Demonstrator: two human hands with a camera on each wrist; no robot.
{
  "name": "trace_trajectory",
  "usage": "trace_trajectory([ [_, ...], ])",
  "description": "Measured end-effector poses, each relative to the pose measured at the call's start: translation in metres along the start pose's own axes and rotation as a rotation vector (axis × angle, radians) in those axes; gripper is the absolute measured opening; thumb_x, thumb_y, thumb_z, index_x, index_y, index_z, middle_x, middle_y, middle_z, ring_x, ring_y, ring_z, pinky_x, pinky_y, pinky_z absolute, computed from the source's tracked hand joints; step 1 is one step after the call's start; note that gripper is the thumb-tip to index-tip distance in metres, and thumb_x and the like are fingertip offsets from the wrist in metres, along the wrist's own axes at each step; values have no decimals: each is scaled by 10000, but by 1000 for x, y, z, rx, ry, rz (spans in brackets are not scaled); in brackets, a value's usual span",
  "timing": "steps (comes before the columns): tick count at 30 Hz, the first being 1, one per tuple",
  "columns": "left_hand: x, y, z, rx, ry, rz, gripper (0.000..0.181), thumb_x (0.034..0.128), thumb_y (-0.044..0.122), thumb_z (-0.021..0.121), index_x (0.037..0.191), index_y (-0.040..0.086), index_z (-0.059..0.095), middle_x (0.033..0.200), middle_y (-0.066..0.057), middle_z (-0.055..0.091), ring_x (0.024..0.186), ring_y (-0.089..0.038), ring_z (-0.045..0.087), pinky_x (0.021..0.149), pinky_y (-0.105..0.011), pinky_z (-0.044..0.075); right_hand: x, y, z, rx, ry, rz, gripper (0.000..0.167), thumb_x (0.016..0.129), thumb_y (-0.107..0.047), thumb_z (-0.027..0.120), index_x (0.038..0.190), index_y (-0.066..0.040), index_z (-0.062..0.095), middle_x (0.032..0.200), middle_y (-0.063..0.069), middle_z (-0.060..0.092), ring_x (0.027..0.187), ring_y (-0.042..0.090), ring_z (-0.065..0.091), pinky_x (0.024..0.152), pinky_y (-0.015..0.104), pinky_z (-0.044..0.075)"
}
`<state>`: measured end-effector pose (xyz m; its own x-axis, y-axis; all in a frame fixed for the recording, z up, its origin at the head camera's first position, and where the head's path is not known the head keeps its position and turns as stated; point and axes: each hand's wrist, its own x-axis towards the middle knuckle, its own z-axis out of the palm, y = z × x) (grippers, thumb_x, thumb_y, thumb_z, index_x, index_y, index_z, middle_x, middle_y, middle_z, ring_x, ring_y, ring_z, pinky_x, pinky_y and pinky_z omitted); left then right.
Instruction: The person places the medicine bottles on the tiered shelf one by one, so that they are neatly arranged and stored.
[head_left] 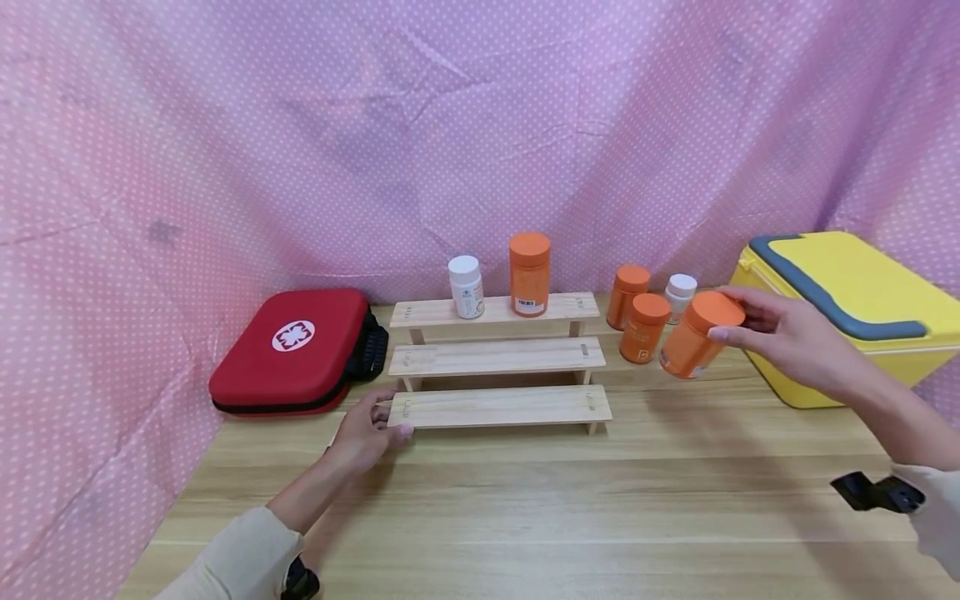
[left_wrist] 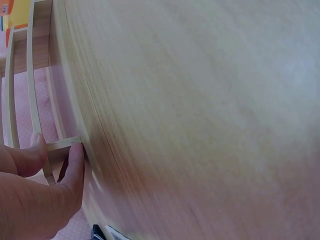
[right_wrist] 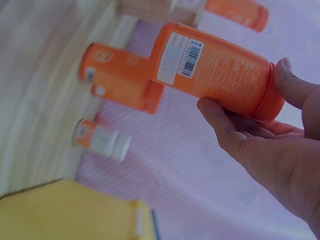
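My left hand (head_left: 366,431) grips the left end of the lowest step of a wooden three-step rack (head_left: 498,407); in the left wrist view its thumb and fingers (left_wrist: 75,167) hold the rack's end. My right hand (head_left: 795,337) holds a large orange bottle (head_left: 693,337), tilted and raised, right of the rack. In the right wrist view the bottle (right_wrist: 212,72) shows a barcode label, with the thumb by its lid. On the top step stand a white bottle (head_left: 467,287) and an orange bottle (head_left: 529,275). Two smaller orange bottles (head_left: 628,297) (head_left: 644,329) stand beside the held one.
Behind the held bottle is a small white-capped bottle (head_left: 680,296). A red case (head_left: 288,350) with a white emblem lies left of the rack. At the right stands a yellow box (head_left: 862,292) with a grey handle. A pink dotted cloth (head_left: 375,150) hangs behind the wooden table (head_left: 525,517).
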<state>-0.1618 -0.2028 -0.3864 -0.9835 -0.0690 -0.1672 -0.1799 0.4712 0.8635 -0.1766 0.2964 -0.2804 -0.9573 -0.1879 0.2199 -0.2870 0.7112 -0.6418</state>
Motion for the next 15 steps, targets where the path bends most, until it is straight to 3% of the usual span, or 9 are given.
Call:
trace_trajectory([
  [4,0,0,0,6,-3,-7,611,817,-56,708,1361,9,436,1082,-193,636,876,-184,583,679,-240,475,3,-20,4,40,0,-35,488,884,-184,709,1339,-120,543,1048,-122,655,892,-16,606,720,121,476],
  [15,-1,1,-1,10,-12,-14,617,824,-44,708,1372,10,428,1132,-198,630,928,-205,589,710,-253,486,15,-70,20,68,-14,-121,477,865,-232,732,1319,-206,586,1140,31,673,931,23,626,751,134,478],
])
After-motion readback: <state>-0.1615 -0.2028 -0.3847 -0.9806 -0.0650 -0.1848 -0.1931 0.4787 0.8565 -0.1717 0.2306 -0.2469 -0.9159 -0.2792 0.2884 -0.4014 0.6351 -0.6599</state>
